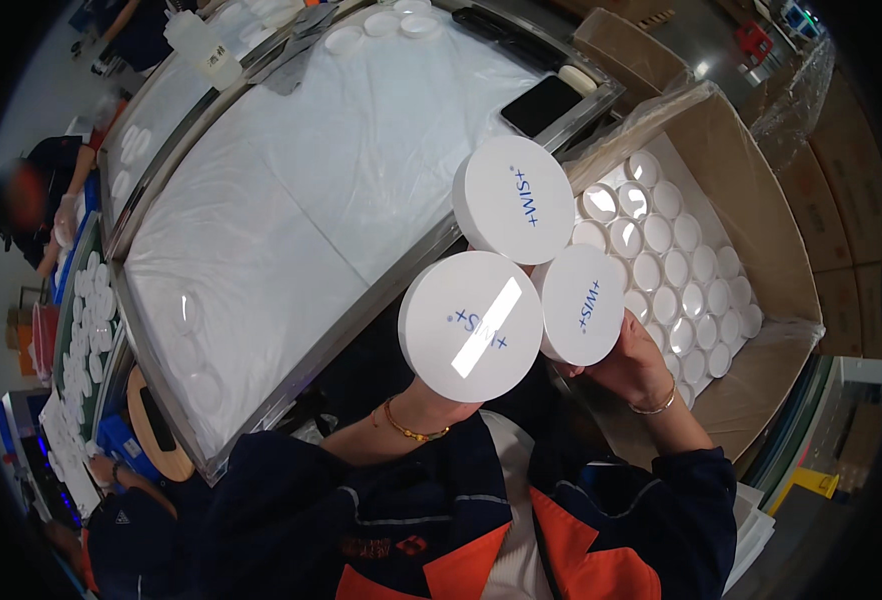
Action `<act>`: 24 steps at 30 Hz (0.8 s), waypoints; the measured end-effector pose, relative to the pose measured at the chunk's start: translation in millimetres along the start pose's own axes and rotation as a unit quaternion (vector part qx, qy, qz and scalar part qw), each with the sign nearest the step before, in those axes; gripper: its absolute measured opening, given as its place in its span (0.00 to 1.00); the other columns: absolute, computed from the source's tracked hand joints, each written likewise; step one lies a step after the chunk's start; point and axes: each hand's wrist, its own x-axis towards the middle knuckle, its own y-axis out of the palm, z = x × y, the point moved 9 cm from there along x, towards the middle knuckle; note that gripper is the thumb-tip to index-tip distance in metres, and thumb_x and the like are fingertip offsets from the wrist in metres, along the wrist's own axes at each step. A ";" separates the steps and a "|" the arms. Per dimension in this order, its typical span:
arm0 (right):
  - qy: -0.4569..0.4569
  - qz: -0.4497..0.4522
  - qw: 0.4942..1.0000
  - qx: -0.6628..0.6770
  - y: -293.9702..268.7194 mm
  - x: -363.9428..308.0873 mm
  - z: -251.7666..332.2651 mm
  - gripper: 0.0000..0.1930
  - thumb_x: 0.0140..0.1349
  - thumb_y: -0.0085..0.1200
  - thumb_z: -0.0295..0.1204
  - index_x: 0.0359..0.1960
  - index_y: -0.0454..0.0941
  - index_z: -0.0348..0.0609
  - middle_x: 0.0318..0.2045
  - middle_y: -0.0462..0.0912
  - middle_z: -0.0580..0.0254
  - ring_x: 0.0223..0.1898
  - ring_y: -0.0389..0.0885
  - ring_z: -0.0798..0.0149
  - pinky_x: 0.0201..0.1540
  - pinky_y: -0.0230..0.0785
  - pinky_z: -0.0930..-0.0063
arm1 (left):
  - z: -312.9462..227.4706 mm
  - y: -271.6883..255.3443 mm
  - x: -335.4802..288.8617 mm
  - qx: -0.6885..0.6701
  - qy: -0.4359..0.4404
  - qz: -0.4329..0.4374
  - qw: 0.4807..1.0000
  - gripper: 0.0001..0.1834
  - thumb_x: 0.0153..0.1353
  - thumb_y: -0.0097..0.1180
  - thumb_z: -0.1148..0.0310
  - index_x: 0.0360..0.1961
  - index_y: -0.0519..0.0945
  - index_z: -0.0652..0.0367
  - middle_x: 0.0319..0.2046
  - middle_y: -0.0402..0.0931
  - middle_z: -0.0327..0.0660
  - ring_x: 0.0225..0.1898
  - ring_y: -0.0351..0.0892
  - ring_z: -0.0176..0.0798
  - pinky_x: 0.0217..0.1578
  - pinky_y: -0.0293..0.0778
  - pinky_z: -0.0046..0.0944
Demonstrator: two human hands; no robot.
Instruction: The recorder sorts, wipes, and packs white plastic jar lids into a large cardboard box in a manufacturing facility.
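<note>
Three round white lids with blue print are held together in front of me, raised between the plastic-covered table and the carton. The largest-looking lid [441,330] is nearest and reflects a bright strip of light. Behind it stands the far lid [506,195], and at the right is the third lid [576,300]. My left hand [437,407] grips from below the nearest lid, most of its fingers hidden behind it. My right hand [641,368] is closed on the lower right edge of the third lid. What supports the far lid is hidden.
An open carton [791,260] at right holds rows of white round lids [676,268]. White plastic sheeting [291,170] covers the metal-rimmed table; a phone [541,105], several lids [419,25] and a bottle [201,48] lie around it. Co-workers [51,180] are at left.
</note>
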 end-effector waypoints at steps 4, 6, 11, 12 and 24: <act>-0.013 -0.020 0.999 0.024 -2.9 -3.4 2.1 0.25 0.64 0.54 0.44 0.57 0.68 0.43 0.48 0.79 0.58 0.45 0.78 0.61 0.46 0.72 0.62 | 7.2 -5.5 2.3 -0.077 -0.023 -0.045 0.996 0.33 0.62 0.46 0.40 0.66 0.63 0.39 0.72 0.47 0.35 0.73 0.44 0.41 0.68 0.49 0.51; -0.019 -0.029 0.999 0.030 -1.1 -4.4 4.1 0.25 0.64 0.55 0.43 0.57 0.68 0.43 0.48 0.79 0.58 0.46 0.78 0.61 0.46 0.72 0.62 | 7.4 1.9 3.5 -0.090 -0.029 -0.054 0.994 0.33 0.62 0.46 0.40 0.65 0.64 0.39 0.72 0.46 0.36 0.73 0.44 0.41 0.69 0.49 0.51; -0.024 -0.010 0.998 0.054 5.6 -2.9 8.0 0.25 0.63 0.56 0.42 0.57 0.67 0.43 0.49 0.78 0.58 0.46 0.78 0.62 0.46 0.73 0.64 | 6.2 5.8 11.7 -0.075 -0.028 -0.029 0.996 0.32 0.62 0.46 0.41 0.64 0.65 0.39 0.72 0.45 0.37 0.73 0.42 0.40 0.69 0.48 0.51; -0.023 -0.011 0.998 0.055 4.3 -2.8 7.7 0.25 0.63 0.56 0.42 0.57 0.67 0.43 0.49 0.78 0.58 0.46 0.78 0.62 0.46 0.73 0.64 | 7.7 8.5 9.1 -0.076 -0.029 -0.031 0.996 0.32 0.62 0.46 0.41 0.64 0.65 0.39 0.72 0.45 0.37 0.73 0.42 0.40 0.69 0.48 0.51; -0.006 -0.051 0.994 0.099 -8.1 -2.1 1.0 0.26 0.63 0.57 0.40 0.58 0.65 0.41 0.48 0.78 0.54 0.44 0.80 0.59 0.46 0.74 0.64 | 1.3 23.8 5.6 -0.039 0.020 -0.007 0.999 0.33 0.61 0.48 0.41 0.65 0.62 0.38 0.67 0.57 0.36 0.71 0.48 0.39 0.68 0.52 0.52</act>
